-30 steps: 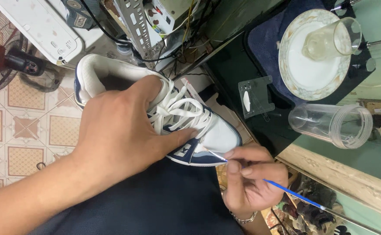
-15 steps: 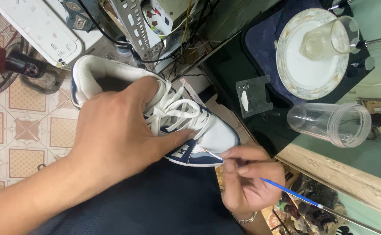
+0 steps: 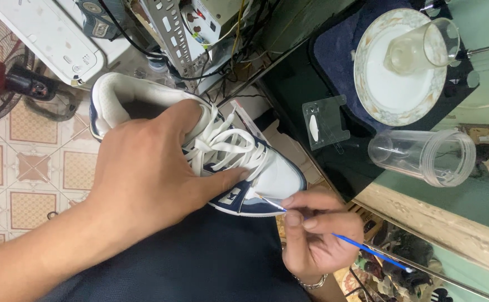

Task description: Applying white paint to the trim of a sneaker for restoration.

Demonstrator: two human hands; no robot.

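Tiled floor (image 3: 21,168) below, and I've got the sneaker (image 3: 211,151) on my lap. Left hand (image 3: 149,173) is clamped over its laces, right hand (image 3: 317,229) pinching a thin brush (image 3: 356,245) against the toe, plastic jar (image 3: 423,156) nearby.

A dark surface (image 3: 289,95) is seen at upper right. On it a navy cloth (image 3: 339,50) is spread, a clear plastic jar (image 3: 423,156) is laid on its side, and a small clear plastic piece (image 3: 324,121) is placed flat. A patterned plate (image 3: 392,95) is set on the cloth.
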